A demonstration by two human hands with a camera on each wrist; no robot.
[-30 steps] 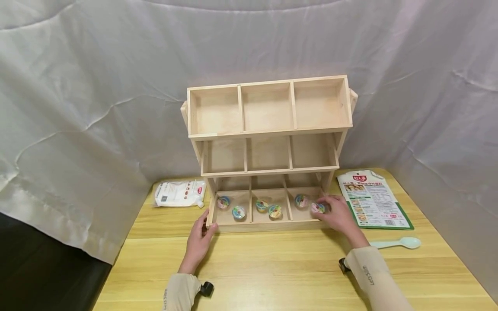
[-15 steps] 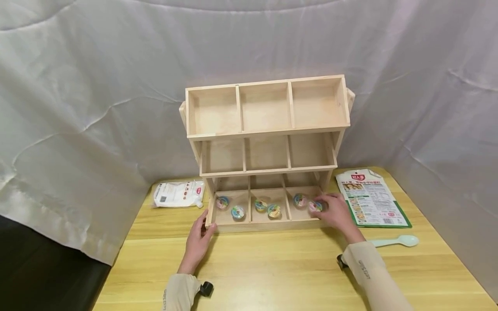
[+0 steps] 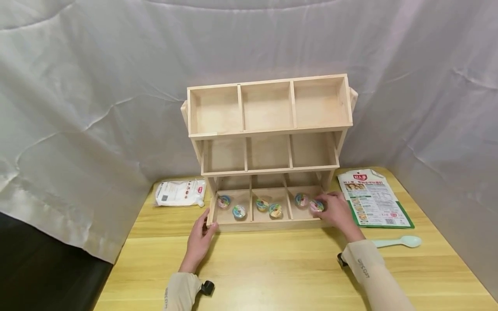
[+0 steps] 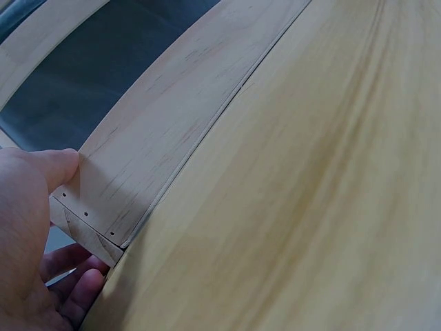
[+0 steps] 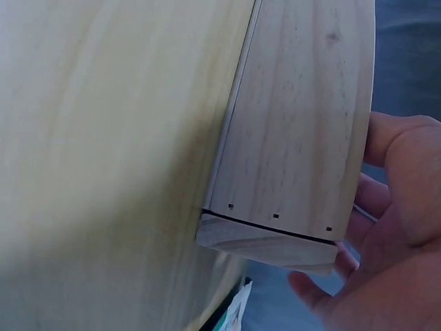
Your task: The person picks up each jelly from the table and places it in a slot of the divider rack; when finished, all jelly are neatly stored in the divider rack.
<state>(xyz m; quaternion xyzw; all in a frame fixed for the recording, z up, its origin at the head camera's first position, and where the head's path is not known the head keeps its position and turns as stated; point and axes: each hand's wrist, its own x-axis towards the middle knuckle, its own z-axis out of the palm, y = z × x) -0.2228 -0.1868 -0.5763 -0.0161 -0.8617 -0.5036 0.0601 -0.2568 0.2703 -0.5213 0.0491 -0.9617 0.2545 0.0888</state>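
A three-tier wooden shelf [image 3: 268, 226] stands on the table. My left hand [image 3: 198, 244] grips its lower left front corner; in the left wrist view the thumb [image 4: 63, 165] lies against the front board and the fingers curl by the side. My right hand [image 3: 337, 212] reaches into the bottom right compartment and holds a small pink-lidded jelly cup [image 3: 315, 207]. Another jelly cup [image 3: 301, 200] sits just left of it. In the right wrist view the front board hides the held cup. Two jelly cups [image 3: 239, 211] lie in the bottom left compartment, two jelly cups [image 3: 275, 211] in the middle.
A white spouted pouch [image 3: 180, 193] lies left of the shelf. On the right are a white and green food packet [image 3: 375, 203] and a pale green spoon [image 3: 408, 241]. A grey curtain [image 3: 264, 39] hangs behind the table [image 3: 264, 268].
My right hand has shifted slightly left, bringing its jelly cup a little closer to the neighbouring one. The left hand stays on the shelf corner.
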